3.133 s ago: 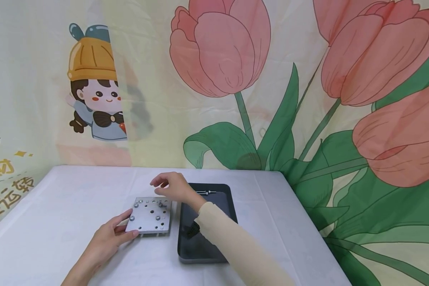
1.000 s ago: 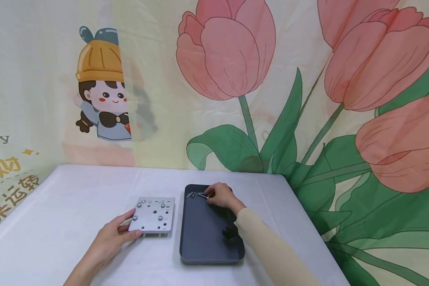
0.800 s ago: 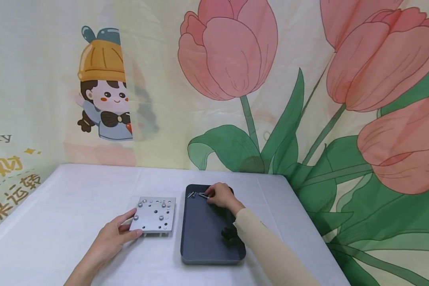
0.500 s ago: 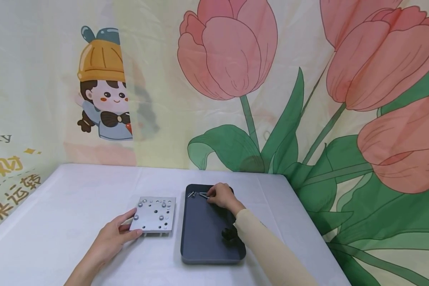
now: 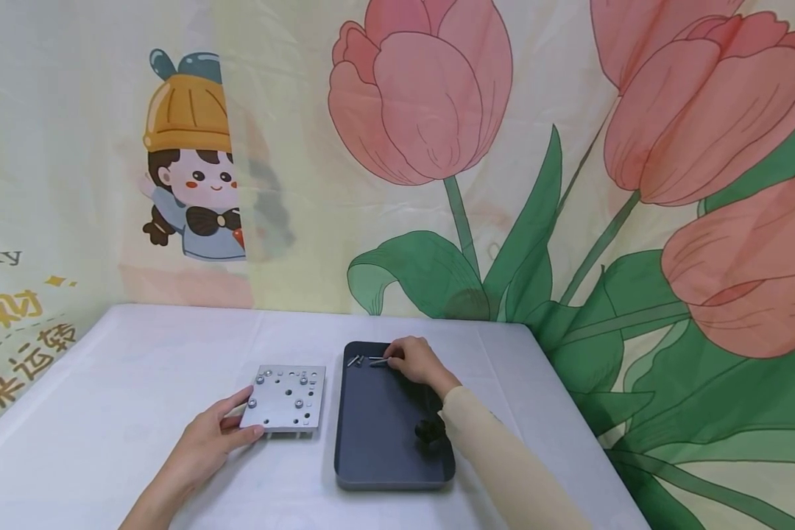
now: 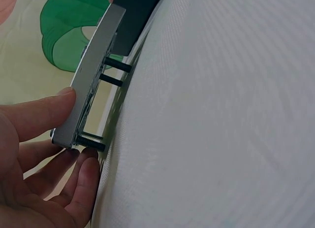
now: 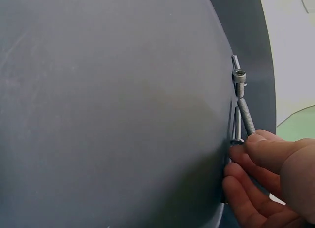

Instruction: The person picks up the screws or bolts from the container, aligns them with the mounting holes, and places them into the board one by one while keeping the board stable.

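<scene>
My left hand (image 5: pixel 202 442) grips a silvery metal plate (image 5: pixel 278 412) by its left side, thumb along the near edge. The plate has several holes, with socket-head bolts (image 5: pixel 299 403) standing in some of them. Their threaded shanks (image 6: pixel 118 65) stick out underneath, seen in the left wrist view. At the far end of the dark tray (image 5: pixel 384 449), my right hand (image 5: pixel 416 361) pinches a threaded screw (image 7: pixel 247 118) between thumb and forefinger; its end inside the fingers is hidden. More screws (image 5: pixel 354 361) lie in the tray close beside those fingertips.
The tray stands right of the plate on a white-covered table (image 5: pixel 146 383). A black object (image 5: pixel 428 431) shows under the right wrist, over the tray. Behind the table hangs a cloth printed with tulips (image 5: pixel 430 103).
From above the plate's far edge, my right hand has moved right to the tray's far end and taken a screw between its fingers. My left hand keeps its hold on the plate.
</scene>
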{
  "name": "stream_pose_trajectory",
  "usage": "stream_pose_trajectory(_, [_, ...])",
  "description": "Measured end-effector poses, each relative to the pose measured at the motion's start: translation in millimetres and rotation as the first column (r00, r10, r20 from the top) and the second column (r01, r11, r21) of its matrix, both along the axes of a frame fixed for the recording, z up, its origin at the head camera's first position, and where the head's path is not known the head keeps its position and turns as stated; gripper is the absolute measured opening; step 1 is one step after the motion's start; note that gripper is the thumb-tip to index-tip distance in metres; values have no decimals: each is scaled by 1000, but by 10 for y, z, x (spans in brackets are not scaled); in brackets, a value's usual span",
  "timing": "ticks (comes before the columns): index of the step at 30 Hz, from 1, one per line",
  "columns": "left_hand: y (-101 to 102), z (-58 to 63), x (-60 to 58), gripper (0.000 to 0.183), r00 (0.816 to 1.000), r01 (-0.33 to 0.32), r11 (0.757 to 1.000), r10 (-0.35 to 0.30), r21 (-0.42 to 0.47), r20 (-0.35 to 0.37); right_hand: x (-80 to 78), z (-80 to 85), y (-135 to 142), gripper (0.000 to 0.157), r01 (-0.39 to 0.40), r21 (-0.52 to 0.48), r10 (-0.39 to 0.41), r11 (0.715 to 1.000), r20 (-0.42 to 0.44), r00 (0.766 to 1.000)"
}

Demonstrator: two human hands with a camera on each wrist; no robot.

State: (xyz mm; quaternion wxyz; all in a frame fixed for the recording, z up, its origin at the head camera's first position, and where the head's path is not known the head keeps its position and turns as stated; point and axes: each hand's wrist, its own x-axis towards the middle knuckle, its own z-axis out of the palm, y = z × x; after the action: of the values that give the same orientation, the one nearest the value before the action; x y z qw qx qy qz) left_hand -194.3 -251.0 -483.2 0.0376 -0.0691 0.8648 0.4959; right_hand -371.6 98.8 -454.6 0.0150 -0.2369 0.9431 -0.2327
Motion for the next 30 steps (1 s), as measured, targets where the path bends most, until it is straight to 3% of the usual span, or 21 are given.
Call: stream_pose_trajectory(30, [-10,-33,-3,93,1000,3,1000,-3,16,-14,13,95,-121,19,-5,-258,3,966,-10,1000])
